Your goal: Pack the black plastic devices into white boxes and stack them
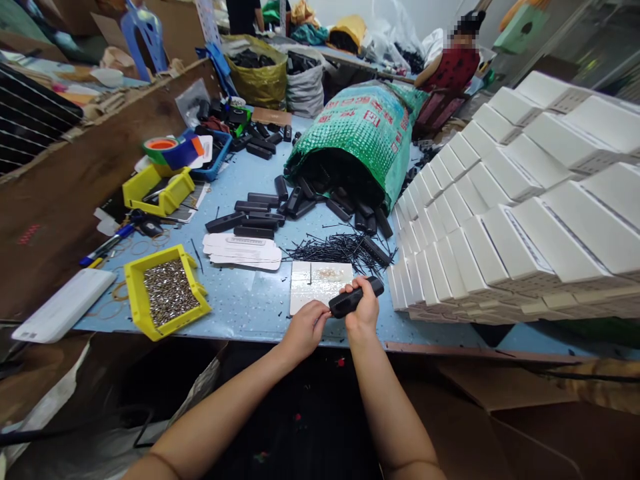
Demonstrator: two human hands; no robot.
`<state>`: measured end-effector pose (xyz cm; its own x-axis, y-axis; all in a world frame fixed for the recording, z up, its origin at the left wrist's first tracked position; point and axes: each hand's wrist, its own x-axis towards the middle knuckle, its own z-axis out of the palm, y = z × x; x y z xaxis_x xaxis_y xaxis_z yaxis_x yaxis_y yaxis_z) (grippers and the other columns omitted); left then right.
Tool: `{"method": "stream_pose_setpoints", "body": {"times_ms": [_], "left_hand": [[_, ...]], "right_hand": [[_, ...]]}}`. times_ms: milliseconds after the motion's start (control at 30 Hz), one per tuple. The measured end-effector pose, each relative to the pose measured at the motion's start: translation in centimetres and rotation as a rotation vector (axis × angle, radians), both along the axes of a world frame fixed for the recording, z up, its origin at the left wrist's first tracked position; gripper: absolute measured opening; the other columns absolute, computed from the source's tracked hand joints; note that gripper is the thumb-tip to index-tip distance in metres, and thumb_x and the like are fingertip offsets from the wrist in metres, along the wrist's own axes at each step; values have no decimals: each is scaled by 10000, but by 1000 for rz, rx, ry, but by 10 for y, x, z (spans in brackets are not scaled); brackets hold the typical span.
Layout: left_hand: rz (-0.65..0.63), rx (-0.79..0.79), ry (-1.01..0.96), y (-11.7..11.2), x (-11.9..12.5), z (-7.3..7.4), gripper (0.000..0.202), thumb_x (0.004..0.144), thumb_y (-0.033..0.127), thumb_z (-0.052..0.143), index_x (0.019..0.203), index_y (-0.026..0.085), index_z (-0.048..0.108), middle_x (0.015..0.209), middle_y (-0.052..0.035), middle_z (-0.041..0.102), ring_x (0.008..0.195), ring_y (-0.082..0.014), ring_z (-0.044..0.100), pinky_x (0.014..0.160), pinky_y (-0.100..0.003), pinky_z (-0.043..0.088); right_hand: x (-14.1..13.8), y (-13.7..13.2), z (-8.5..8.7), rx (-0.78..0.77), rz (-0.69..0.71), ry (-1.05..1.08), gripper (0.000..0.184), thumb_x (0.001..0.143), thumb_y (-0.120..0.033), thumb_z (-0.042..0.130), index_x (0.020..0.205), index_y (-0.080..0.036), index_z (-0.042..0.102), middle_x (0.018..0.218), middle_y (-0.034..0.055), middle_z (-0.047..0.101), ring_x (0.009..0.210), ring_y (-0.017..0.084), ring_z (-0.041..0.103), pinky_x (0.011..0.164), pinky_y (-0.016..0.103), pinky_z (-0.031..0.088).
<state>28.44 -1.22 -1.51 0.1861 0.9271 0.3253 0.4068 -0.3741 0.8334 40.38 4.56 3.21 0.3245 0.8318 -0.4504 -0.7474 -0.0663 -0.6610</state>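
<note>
My right hand (364,308) is closed around a black, elongated plastic case (353,299), held tilted above the table's front edge. At the case's left end, my left hand (306,328) pinches with thumb and finger; whatever sits between those fingertips is too small to make out. Just behind the hands lies a white board (307,288) with a thin black pin on it. A heap of thin black pins (327,251) is spread beyond the board. Left of the hands stands a yellow bin (137,293) full of small metal pieces (170,290).
White boxes (480,253) are stacked high on the right. A green woven sack (365,133) spills black cases toward the middle. Flat white cards (243,251), a second yellow bin (159,193) and tape rolls (163,145) lie left. A person in red (453,70) sits behind.
</note>
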Motion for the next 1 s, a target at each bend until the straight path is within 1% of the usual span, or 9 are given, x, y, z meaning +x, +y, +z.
{"method": "stream_pose_setpoints", "body": {"times_ms": [67, 133, 300, 433, 567, 667, 800, 933, 1000], "left_hand": [[-11, 38, 64, 1, -6, 0, 114, 912, 195, 491, 932, 170, 600, 884, -73, 630, 852, -188, 580, 766, -330, 492], [-13, 70, 115, 1, -12, 2, 110, 901, 231, 535, 976, 171, 591, 931, -81, 636, 900, -199, 581, 796, -344, 492], [10, 135, 238, 1, -19, 11, 111, 912, 254, 528, 883, 174, 599, 820, -59, 645, 787, -194, 597, 713, -326, 492], [24, 200, 287, -1, -15, 13, 157, 930, 204, 480, 863, 163, 616, 800, -64, 658, 754, -190, 609, 701, -317, 497], [72, 263, 348, 0, -11, 12, 197, 930, 172, 458, 825, 165, 625, 765, -62, 652, 703, -185, 606, 665, -309, 495], [76, 312, 351, 4, -11, 10, 205, 918, 154, 458, 797, 162, 623, 735, -68, 649, 679, -191, 598, 642, -314, 492], [52, 286, 341, 9, -10, 8, 217, 921, 155, 434, 823, 176, 626, 746, -67, 654, 699, -189, 605, 669, -325, 502], [56, 249, 383, 11, -10, 5, 216, 930, 169, 432, 822, 175, 619, 772, -68, 656, 726, -187, 608, 695, -328, 510], [58, 232, 399, 11, -10, 2, 216, 935, 175, 430, 814, 172, 608, 768, -68, 647, 726, -191, 601, 691, -333, 508]], "right_hand": [[0, -1, 3, -22, 42, 58, 357, 590, -303, 683, 871, -188, 495, 629, -82, 465, 515, 70, 457, 532, 229, 482], [-2, -3, 4, -41, 36, 58, 333, 632, -334, 660, 887, -188, 504, 676, -71, 483, 539, 73, 475, 558, 246, 504], [-13, -9, 1, -58, -27, -101, 317, 670, -378, 671, 805, -182, 461, 716, -53, 480, 559, 75, 485, 493, 205, 467], [-20, -9, -2, -32, -115, -181, 375, 646, -408, 714, 816, -181, 468, 698, -49, 462, 558, 73, 474, 471, 189, 459], [-21, -8, -2, -6, -194, -182, 424, 596, -363, 748, 873, -189, 479, 687, -55, 459, 564, 75, 472, 476, 194, 471], [-22, -7, -2, -25, -226, -179, 431, 594, -346, 726, 898, -201, 456, 682, -61, 457, 564, 78, 481, 483, 200, 477], [-23, -5, -4, -30, -220, -238, 422, 627, -364, 678, 923, -217, 415, 694, -58, 459, 566, 85, 498, 495, 211, 485], [-22, -3, -7, -7, -234, -239, 435, 614, -355, 681, 923, -220, 406, 717, -54, 468, 573, 80, 491, 498, 205, 480], [-21, -2, -10, -9, -195, -243, 441, 612, -350, 685, 927, -220, 407, 724, -52, 480, 577, 80, 498, 503, 203, 479]]}}
